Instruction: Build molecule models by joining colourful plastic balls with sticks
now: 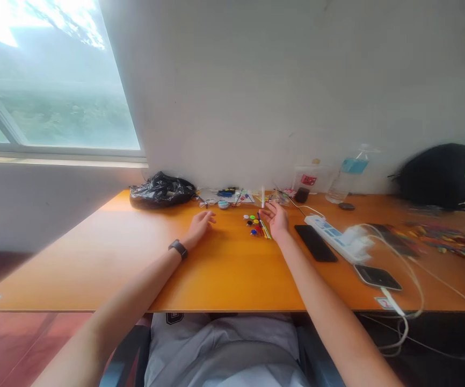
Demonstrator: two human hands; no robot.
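Note:
My left hand [201, 227] rests on the wooden table, fingers loosely apart with nothing in them; a dark watch is on its wrist. To its right lies a small group of round coloured pieces [252, 221] in white, green, yellow, black, red and blue. Beside them lie thin coloured sticks [264, 230]. My right hand [276, 219] hovers close to the sticks, its fingers spread. Just beyond its fingertips a thin white upright piece [263, 196] shows; whether the fingers touch it I cannot tell.
Small tools and parts line the wall behind a black plastic bag [160, 190]. On the right are a black phone [315, 243], a power strip [329, 236], a charging phone [377, 277], loose cables, a water bottle [339, 185], a colourful pile [442, 239] and a black backpack [434, 177].

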